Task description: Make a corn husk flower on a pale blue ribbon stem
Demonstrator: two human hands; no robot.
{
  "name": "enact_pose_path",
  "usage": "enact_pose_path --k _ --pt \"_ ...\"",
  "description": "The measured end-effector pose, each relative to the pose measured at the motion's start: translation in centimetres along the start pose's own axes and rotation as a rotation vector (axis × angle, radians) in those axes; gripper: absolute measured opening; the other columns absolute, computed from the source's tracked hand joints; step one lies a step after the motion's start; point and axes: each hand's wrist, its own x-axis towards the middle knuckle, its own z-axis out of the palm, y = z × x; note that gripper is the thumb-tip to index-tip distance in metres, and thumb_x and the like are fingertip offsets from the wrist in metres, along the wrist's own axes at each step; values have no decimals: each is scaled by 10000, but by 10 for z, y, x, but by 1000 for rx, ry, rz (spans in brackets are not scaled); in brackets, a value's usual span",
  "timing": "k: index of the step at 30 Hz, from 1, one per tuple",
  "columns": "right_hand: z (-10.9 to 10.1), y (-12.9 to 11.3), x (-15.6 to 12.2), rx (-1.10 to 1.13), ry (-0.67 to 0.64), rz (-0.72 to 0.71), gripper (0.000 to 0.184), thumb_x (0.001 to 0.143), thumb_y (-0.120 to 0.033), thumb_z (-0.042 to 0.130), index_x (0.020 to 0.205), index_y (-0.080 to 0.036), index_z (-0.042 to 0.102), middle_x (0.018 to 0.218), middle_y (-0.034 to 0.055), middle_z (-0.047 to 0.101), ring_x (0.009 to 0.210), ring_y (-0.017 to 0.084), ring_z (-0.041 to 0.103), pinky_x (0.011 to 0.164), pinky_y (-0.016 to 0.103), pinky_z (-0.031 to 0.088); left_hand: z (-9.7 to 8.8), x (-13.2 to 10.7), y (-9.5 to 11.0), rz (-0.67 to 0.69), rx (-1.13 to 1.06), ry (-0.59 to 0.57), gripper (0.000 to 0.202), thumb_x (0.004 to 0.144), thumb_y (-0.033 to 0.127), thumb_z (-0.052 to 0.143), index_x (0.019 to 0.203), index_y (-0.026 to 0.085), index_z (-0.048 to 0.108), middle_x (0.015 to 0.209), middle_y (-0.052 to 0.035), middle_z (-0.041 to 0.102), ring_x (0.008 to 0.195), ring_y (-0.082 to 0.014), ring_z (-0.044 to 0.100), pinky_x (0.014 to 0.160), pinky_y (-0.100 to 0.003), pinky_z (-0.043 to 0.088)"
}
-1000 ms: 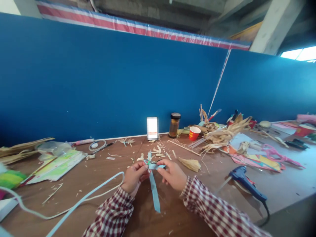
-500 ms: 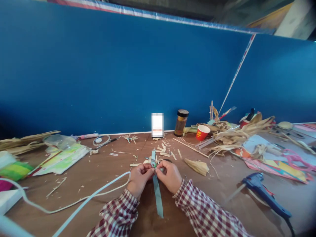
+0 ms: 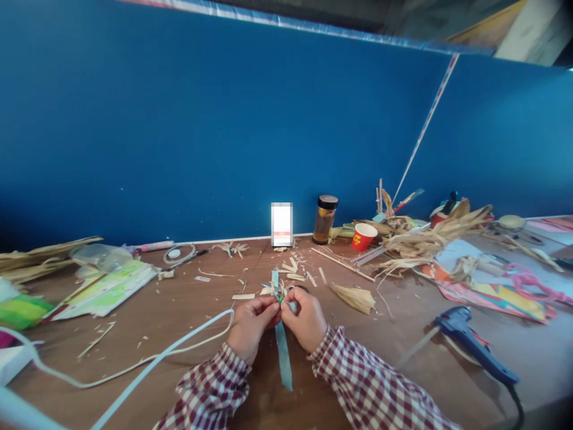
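Both of my hands meet above the brown table [image 3: 188,310], pinching a small craft piece made of light blue strip [image 3: 283,355]. My left hand [image 3: 250,325] is closed on the piece from the left. My right hand [image 3: 305,318] is closed on it from the right, fingertips touching the left ones. A short blue end with a green bit [image 3: 276,285] sticks up past the fingers, and a long blue tail hangs down between my checked sleeves toward me.
A pale cord [image 3: 147,361] loops across the table on the left. A blue glue gun [image 3: 472,343] lies at the right. Dried husk pieces [image 3: 353,297], a red paper cup [image 3: 363,236], a dark-lidded jar [image 3: 325,219] and coloured papers [image 3: 105,289] lie about. A blue wall stands behind.
My hands have drawn closer together on the blue strip piece, and the sideways blue end seen a second ago is now tucked between my fingers. The view tilted down slightly.
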Motion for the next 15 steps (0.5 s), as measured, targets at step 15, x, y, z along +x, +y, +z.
enact_pose_path --k 15 --pt "8 10 -4 -52 19 -114 102 777 -206 493 751 -167 584 611 -22 542 504 84 443 470 176 319 -7 7 -3 53 38 42 272 481 281 795 649 124 650 529 9 638 504 -89 579 521 -178 471"
